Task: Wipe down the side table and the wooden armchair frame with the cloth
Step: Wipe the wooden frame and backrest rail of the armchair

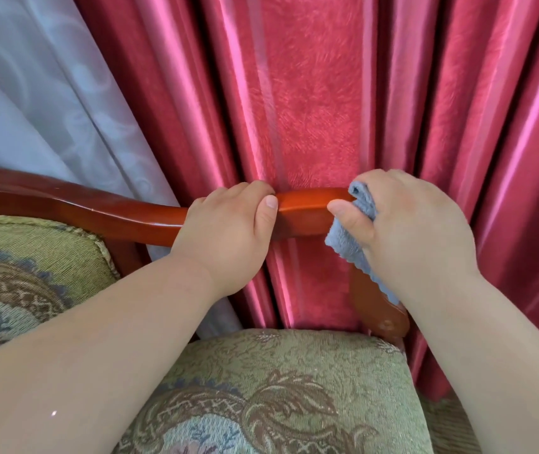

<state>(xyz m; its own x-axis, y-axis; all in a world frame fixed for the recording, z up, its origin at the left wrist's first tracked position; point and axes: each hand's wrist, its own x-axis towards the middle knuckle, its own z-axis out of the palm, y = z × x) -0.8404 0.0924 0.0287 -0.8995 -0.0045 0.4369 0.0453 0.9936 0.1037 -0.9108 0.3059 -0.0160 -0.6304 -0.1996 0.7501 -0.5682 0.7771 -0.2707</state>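
Both hands are on the armrest (307, 208) of the armchair, about mid-frame. The left hand (228, 231) is curled over the top of the reddish wood rail, thumb on the near face, fingers wrapped over the far side, so it's closed around the rail with nothing else in it. Just right of it, the right hand (409, 237) has a blue cloth (350, 237) bunched under the palm and fingers, thumb pinning it against the end of the armrest where the wood bends down toward the front post (379, 309). A flap of cloth with a scalloped edge hangs below the hand along that post. A short bare stretch of rail shows between the two thumbs.

The seat cushion (287, 388), greenish with a brown floral pattern, fills the bottom centre, and the padded back (25, 257) sits at left. Red curtains (310, 93) hang right behind the armrest, with a pale sheer curtain (32, 93) in the upper left.
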